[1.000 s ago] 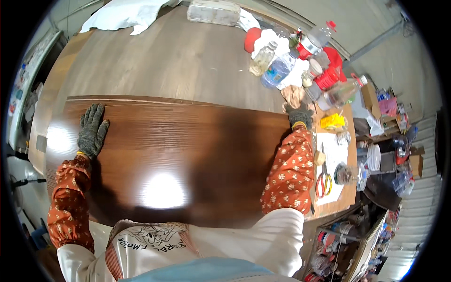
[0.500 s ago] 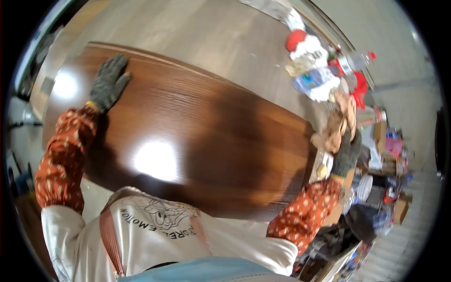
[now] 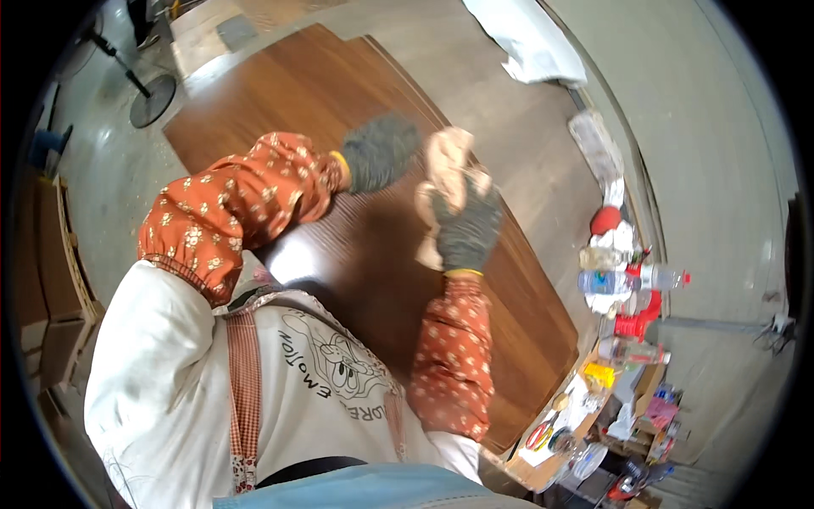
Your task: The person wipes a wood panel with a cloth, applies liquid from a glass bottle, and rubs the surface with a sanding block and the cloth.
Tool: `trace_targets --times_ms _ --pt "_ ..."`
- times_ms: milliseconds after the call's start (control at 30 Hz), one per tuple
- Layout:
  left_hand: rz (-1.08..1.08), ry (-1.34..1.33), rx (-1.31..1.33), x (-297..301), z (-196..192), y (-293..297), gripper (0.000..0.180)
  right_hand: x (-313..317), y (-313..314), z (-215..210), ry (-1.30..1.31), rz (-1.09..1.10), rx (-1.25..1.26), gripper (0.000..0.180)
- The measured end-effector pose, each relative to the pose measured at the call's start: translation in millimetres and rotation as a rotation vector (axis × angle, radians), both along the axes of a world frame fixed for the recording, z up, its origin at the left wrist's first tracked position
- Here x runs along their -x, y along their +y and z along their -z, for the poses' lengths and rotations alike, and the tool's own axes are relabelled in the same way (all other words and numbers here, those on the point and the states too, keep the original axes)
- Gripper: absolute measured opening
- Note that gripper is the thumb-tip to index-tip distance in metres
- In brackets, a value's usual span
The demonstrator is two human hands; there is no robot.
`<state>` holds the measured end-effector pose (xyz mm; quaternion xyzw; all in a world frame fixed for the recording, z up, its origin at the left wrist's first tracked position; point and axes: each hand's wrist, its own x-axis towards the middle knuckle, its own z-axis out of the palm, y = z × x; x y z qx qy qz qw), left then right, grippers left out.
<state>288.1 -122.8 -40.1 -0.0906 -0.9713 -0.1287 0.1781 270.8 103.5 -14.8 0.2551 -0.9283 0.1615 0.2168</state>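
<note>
A glossy brown board (image 3: 530, 318) is laid on a grey tabletop (image 3: 496, 114). Over the middle of the board, a bunched beige cloth (image 3: 447, 161) is gripped in the fingers of the gloved right hand (image 3: 468, 231). The gloved left hand (image 3: 381, 153) is held over the board just beside the cloth; it is blurred, so whether its fingers are spread or curled cannot be told. Past the board's right end, a yellow box (image 3: 599, 375), red-handled scissors (image 3: 540, 435) and a blue-labelled bottle (image 3: 600, 282) are seen.

Left grip (image 3: 383, 153) blurs near the curled right grip (image 3: 466, 227).
</note>
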Motion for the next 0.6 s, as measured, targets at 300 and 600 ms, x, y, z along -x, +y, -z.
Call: trace_targets --times_ms 300,600 --pt "-0.213 0.109 -0.029 -227 12 -168 0.050 48 -64 18 -0.160 0.246 0.245 0.054" --pt "-0.130 0.338 -0.215 -223 49 -175 0.045 -44 -422 5 0.053 -0.906 -0.112 0.032"
